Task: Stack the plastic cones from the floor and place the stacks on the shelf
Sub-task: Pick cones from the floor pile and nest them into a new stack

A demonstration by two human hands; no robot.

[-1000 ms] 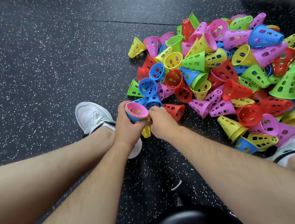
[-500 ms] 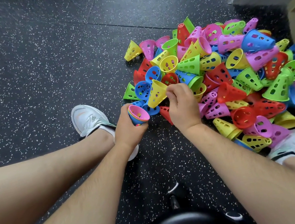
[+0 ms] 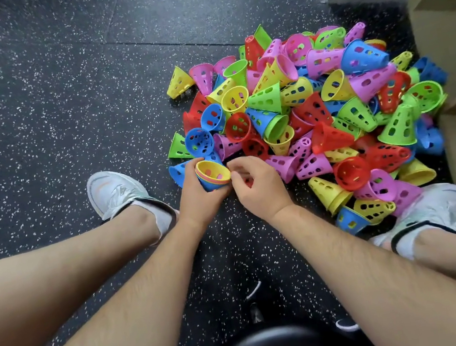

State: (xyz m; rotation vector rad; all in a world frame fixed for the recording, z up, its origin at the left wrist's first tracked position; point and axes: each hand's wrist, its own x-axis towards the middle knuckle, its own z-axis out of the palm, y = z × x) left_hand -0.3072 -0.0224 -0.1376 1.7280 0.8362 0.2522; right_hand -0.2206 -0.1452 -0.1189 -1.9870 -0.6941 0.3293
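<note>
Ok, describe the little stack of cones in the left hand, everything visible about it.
The stack of cones is a short nest of perforated plastic cones, wide mouths tilted up toward the camera. A yellow cone sits innermost, holes visible in its wall; pink and orange rims ring it, and a blue cone forms the outer layer. The left hand wraps around it from below. The right hand is close beside its rim, fingers curled; whether they touch it is unclear. It is held at the near edge of the cone pile.

**Stack in hand beside the cone pile**

The left hand (image 3: 197, 196) grips a short stack (image 3: 213, 177) of nested cones, yellow innermost, mouth facing up. The right hand (image 3: 256, 186) sits just beside its rim, fingers curled. A multicoloured pile (image 3: 317, 121) covers the speckled floor (image 3: 59, 110), touching the shelf (image 3: 452, 44).
</note>
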